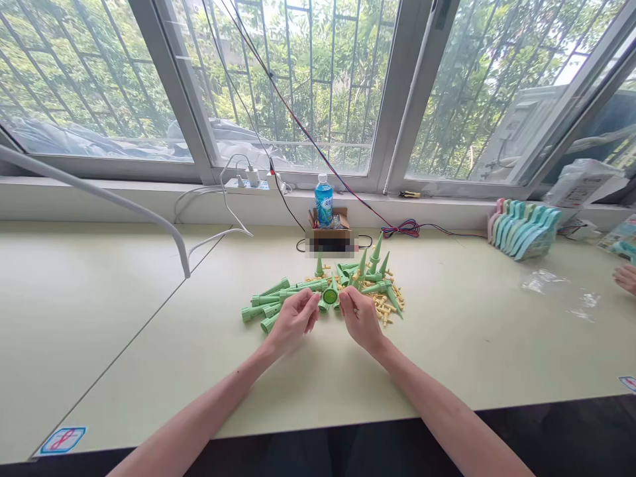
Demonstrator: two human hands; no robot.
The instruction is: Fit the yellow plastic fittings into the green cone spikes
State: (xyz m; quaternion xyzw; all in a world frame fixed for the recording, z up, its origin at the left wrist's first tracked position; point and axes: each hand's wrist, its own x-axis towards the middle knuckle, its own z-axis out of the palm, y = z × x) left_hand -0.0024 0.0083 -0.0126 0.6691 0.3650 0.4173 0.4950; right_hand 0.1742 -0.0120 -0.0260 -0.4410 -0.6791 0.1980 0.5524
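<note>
My left hand (pixel 297 313) is closed in a pinch at the front of a pile of green plastic plant-watering spikes. My right hand (pixel 362 318) is closed opposite it, its fingertips pinched together. Between the two sets of fingertips shows the round open end of a green spike (pixel 330 297); whether either hand grips it I cannot tell. Several more green spikes (pixel 265 299) lie left of my left hand. Beyond my right hand, some green spikes (pixel 376 255) stand point up among small yellow valve-like pieces (pixel 387 308).
A blue bottle (pixel 324 204) and a small cardboard box (pixel 342 217) stand behind the pile. Coiled cable (pixel 401 228) lies to their right. Further right are a row of pastel plastic pieces (pixel 524 228), clear plastic bags (pixel 541 281) and another person's hand (pixel 626 278). A white tube (pixel 149 212) arches at left.
</note>
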